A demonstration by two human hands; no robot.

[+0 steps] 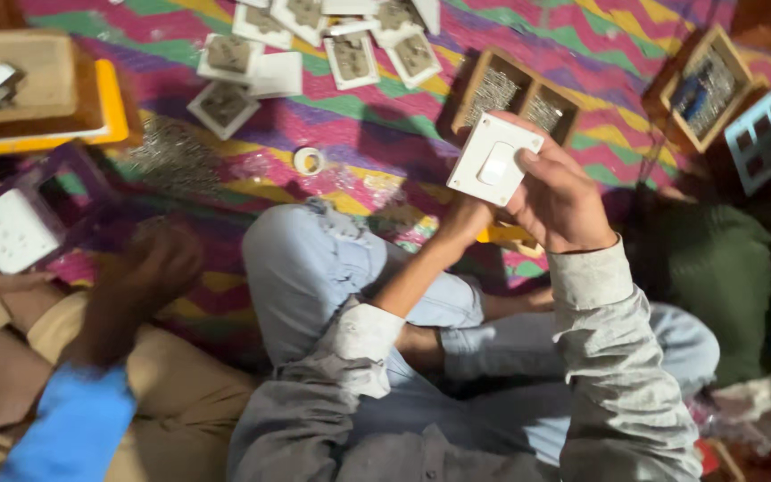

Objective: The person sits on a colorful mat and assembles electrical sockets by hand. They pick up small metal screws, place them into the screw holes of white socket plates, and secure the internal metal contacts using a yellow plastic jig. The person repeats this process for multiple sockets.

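While a neighbour's hand works at far left, my left hand props the white switch plate from below, its fingers hidden behind, so I cannot tell their grip. My right hand pinches the plate's right edge. It looks light, stiff, smooth plastic; best held by the edges.

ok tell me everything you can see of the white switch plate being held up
The white switch plate is a square piece of smooth plastic, as it looks, with rounded corners and one rocker button in its middle. It is tilted, face toward the camera, above the zigzag mat. The right hand grips its right edge, thumb on the front; the left hand supports it from below.
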